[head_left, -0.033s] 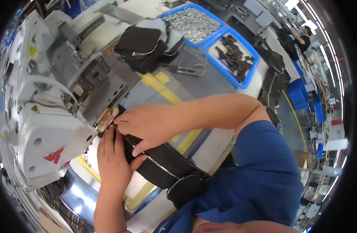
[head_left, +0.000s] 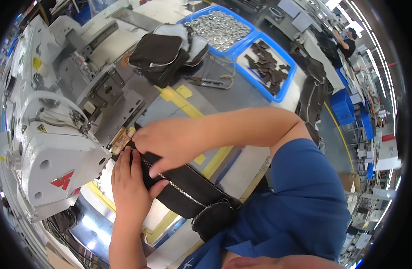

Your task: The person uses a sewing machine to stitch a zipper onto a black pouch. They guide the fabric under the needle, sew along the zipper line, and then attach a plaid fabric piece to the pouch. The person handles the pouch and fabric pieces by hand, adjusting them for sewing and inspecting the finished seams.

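Observation:
A long black fabric piece (head_left: pixel 183 197) with a silver zipper lies diagonally beside the white sewing machine (head_left: pixel 53 161), its lower end a rounded pouch. My left hand (head_left: pixel 130 188) lies on its upper left part, fingers stretched along the fabric and thumb apart near the zipper. My right hand (head_left: pixel 161 143) reaches across from the right, its fingers curled over the upper end and its thumb by the zipper; the fingertips are partly hidden. Small tan pieces (head_left: pixel 122 140) at the machine's work area sit just beyond my fingertips.
Black and grey bags (head_left: pixel 154 51) lie at the back, near a metal tool (head_left: pixel 208 83). Blue trays hold silver pieces (head_left: pixel 217 29) and dark scraps (head_left: pixel 264 67). More black bags (head_left: pixel 311 98) line the right, beside an aisle with blue bins (head_left: pixel 342 107) and another person (head_left: pixel 347 45).
My right hand has shifted very slightly up and left along the zippered piece. The view has moved a little; otherwise little differs.

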A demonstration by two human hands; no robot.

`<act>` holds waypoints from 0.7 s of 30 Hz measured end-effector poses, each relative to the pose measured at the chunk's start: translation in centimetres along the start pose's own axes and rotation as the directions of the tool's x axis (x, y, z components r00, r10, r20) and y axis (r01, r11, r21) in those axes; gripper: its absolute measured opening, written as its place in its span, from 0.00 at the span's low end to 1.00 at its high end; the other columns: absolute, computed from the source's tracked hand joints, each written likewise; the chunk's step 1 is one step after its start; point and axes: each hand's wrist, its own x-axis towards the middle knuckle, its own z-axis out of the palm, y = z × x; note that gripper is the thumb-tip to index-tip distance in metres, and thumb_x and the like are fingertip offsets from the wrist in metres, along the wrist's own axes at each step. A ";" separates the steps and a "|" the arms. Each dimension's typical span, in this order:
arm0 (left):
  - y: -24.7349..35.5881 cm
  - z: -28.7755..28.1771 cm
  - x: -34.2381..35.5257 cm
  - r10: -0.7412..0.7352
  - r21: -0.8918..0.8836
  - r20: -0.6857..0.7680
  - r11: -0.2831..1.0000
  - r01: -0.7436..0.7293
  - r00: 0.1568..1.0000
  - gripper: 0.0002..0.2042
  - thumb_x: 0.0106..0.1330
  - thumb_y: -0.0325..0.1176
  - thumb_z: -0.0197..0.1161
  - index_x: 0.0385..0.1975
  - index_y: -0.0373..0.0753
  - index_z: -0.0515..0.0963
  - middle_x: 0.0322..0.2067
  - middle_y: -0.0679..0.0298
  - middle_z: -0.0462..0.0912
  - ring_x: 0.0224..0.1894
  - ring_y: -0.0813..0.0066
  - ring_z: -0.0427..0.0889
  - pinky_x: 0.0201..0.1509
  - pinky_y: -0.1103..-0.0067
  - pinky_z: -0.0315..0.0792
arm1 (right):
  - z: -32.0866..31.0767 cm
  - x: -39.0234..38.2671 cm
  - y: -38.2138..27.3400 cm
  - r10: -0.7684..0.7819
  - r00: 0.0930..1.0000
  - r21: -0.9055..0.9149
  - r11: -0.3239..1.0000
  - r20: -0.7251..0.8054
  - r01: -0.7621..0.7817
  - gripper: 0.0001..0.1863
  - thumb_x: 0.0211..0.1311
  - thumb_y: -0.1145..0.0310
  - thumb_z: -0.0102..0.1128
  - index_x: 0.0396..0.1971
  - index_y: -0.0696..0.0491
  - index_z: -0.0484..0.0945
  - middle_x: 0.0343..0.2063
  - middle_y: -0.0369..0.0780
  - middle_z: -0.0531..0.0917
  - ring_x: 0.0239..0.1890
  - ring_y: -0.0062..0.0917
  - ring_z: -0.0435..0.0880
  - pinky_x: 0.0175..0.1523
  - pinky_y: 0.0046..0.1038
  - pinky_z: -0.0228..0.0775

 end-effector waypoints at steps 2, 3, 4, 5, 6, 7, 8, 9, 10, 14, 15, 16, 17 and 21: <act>0.0 0.1 -0.1 0.000 0.018 0.007 1.000 -0.001 1.000 0.50 0.49 0.54 0.83 0.69 0.28 0.71 0.72 0.42 0.70 0.72 0.39 0.71 0.76 0.54 0.65 | -1.9 -1.3 0.9 0.104 0.974 -0.140 0.981 -0.200 -0.133 0.23 0.66 0.52 0.71 0.46 0.58 0.83 0.52 0.48 0.85 0.56 0.44 0.85 0.61 0.42 0.77; 0.1 0.1 0.0 -0.002 0.015 0.012 1.000 0.002 1.000 0.50 0.50 0.54 0.82 0.69 0.28 0.71 0.72 0.42 0.70 0.72 0.40 0.70 0.76 0.54 0.65 | -3.2 -2.2 1.6 0.139 0.944 -0.196 0.959 -0.299 -0.204 0.21 0.67 0.52 0.69 0.44 0.57 0.84 0.49 0.47 0.87 0.54 0.43 0.86 0.58 0.42 0.78; 0.0 0.1 -0.2 -0.013 0.011 0.019 1.000 0.013 1.000 0.50 0.50 0.54 0.82 0.70 0.28 0.71 0.72 0.42 0.70 0.72 0.40 0.70 0.76 0.54 0.65 | -5.4 -3.2 1.8 0.265 0.906 -0.187 0.922 -0.331 -0.338 0.19 0.67 0.54 0.69 0.41 0.56 0.85 0.44 0.47 0.88 0.50 0.43 0.87 0.55 0.42 0.79; 0.0 0.0 -0.5 -0.013 0.019 0.012 1.000 0.013 1.000 0.50 0.51 0.54 0.82 0.70 0.28 0.71 0.72 0.41 0.70 0.72 0.40 0.70 0.76 0.54 0.65 | -7.9 -4.5 2.3 0.376 0.854 -0.173 0.872 -0.361 -0.457 0.17 0.68 0.55 0.68 0.37 0.56 0.86 0.39 0.47 0.88 0.46 0.43 0.89 0.52 0.43 0.79; 0.1 0.0 -0.4 0.001 0.017 0.002 1.000 -0.001 1.000 0.50 0.51 0.54 0.82 0.70 0.28 0.71 0.72 0.41 0.70 0.72 0.40 0.70 0.76 0.54 0.65 | -8.9 -6.4 4.3 0.338 0.796 -0.219 0.841 -0.503 -0.495 0.14 0.67 0.59 0.66 0.35 0.56 0.86 0.32 0.48 0.88 0.41 0.43 0.89 0.48 0.42 0.80; 0.1 0.0 -0.4 0.012 0.016 -0.006 1.000 -0.012 1.000 0.50 0.51 0.54 0.82 0.70 0.27 0.71 0.72 0.41 0.70 0.72 0.40 0.70 0.76 0.54 0.65 | -10.6 -8.6 5.5 0.432 0.716 -0.192 0.768 -0.548 -0.611 0.12 0.65 0.60 0.66 0.34 0.55 0.87 0.31 0.47 0.88 0.39 0.43 0.89 0.46 0.42 0.80; 0.1 0.1 -0.3 0.028 0.009 -0.016 1.000 -0.028 0.999 0.50 0.51 0.54 0.82 0.70 0.27 0.71 0.72 0.41 0.70 0.72 0.40 0.70 0.76 0.54 0.65 | -11.6 -11.4 8.5 0.384 0.692 -0.317 0.682 -0.612 -0.659 0.10 0.63 0.62 0.67 0.34 0.55 0.87 0.32 0.46 0.89 0.39 0.42 0.89 0.47 0.41 0.80; 0.1 0.2 -0.2 0.047 -0.001 -0.022 0.999 -0.047 0.999 0.50 0.51 0.54 0.82 0.70 0.27 0.71 0.72 0.41 0.70 0.72 0.39 0.70 0.76 0.54 0.65 | -12.7 -14.2 10.2 0.509 0.648 -0.290 0.613 -0.567 -0.735 0.10 0.61 0.64 0.66 0.35 0.55 0.87 0.35 0.48 0.89 0.43 0.44 0.89 0.50 0.43 0.80; 0.1 0.3 -0.1 0.058 -0.005 -0.029 0.998 -0.059 0.998 0.50 0.52 0.54 0.82 0.70 0.27 0.71 0.72 0.41 0.70 0.72 0.39 0.70 0.76 0.54 0.65 | -13.4 -16.6 11.8 0.619 0.593 -0.269 0.540 -0.514 -0.797 0.11 0.58 0.66 0.65 0.36 0.56 0.88 0.39 0.49 0.90 0.48 0.46 0.89 0.54 0.45 0.81; -0.1 0.3 -0.2 0.046 -0.006 -0.028 0.999 -0.047 0.999 0.49 0.52 0.52 0.82 0.70 0.28 0.70 0.72 0.41 0.70 0.72 0.40 0.71 0.76 0.55 0.65 | -10.1 -23.1 17.7 0.641 0.583 -0.228 0.552 -0.499 -0.802 0.17 0.50 0.70 0.78 0.42 0.55 0.88 0.40 0.45 0.91 0.48 0.39 0.90 0.55 0.41 0.80; -0.1 0.2 -0.3 0.032 -0.012 -0.022 0.999 -0.032 0.999 0.49 0.51 0.51 0.83 0.71 0.28 0.70 0.73 0.42 0.70 0.72 0.40 0.70 0.76 0.55 0.65 | -9.4 -23.5 18.4 0.616 0.584 -0.213 0.570 -0.528 -0.793 0.19 0.49 0.70 0.80 0.43 0.55 0.88 0.40 0.44 0.91 0.48 0.38 0.90 0.55 0.40 0.80; -0.2 0.1 -0.4 0.013 -0.020 -0.014 1.000 -0.013 1.000 0.49 0.51 0.50 0.83 0.71 0.28 0.70 0.73 0.43 0.69 0.73 0.40 0.70 0.76 0.56 0.65 | -9.5 -23.5 19.1 0.630 0.580 -0.140 0.606 -0.516 -0.783 0.20 0.49 0.72 0.81 0.44 0.57 0.87 0.39 0.43 0.90 0.47 0.37 0.90 0.55 0.37 0.80; -0.3 0.1 -0.5 0.022 -0.027 -0.023 0.999 -0.023 0.999 0.49 0.51 0.50 0.83 0.71 0.28 0.70 0.73 0.43 0.69 0.73 0.40 0.70 0.76 0.56 0.65 | -9.3 -23.6 19.5 0.625 0.576 -0.121 0.615 -0.527 -0.779 0.19 0.49 0.73 0.80 0.43 0.57 0.87 0.39 0.43 0.90 0.46 0.37 0.89 0.54 0.37 0.80; -0.7 0.4 -0.3 0.059 -0.042 -0.062 0.997 -0.061 0.996 0.48 0.52 0.53 0.82 0.70 0.29 0.71 0.71 0.43 0.71 0.72 0.41 0.71 0.75 0.56 0.66 | -9.2 -23.9 20.6 0.606 0.587 -0.076 0.658 -0.537 -0.749 0.14 0.51 0.79 0.75 0.39 0.59 0.86 0.34 0.43 0.89 0.40 0.32 0.88 0.49 0.34 0.79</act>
